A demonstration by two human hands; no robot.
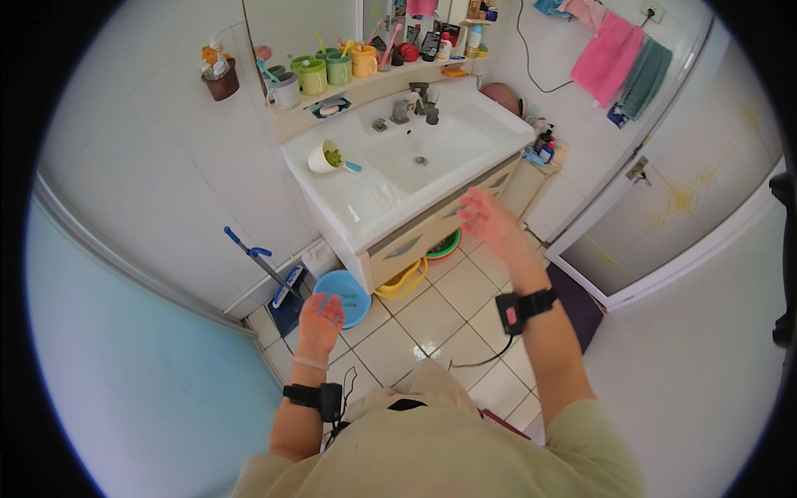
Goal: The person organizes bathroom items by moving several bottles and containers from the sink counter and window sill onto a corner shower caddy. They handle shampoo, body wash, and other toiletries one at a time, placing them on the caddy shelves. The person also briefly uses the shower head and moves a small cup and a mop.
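Observation:
My left hand (320, 320) is raised over the tiled floor with its fingers apart, holding nothing. In the picture it overlaps the rim of a light-blue plastic basin (352, 292) on the floor. My right hand (489, 221) is empty too, fingers spread and slightly blurred, in front of the beige vanity drawers (411, 239). Beyond both hands stands a white washbasin (398, 205) with a dark faucet (423, 109). A white scoop (324, 159) with a teal-tipped handle lies tilted on its left ledge, something green inside it.
Several cups (311, 78) and toiletries line the shelf (373, 79) below the mirror. A blue dustpan (287, 311) with a brush leans at the left wall. Yellow (405, 283) and green (445, 246) basins sit under the vanity. A door (672, 199) stands right, near hanging towels (607, 59).

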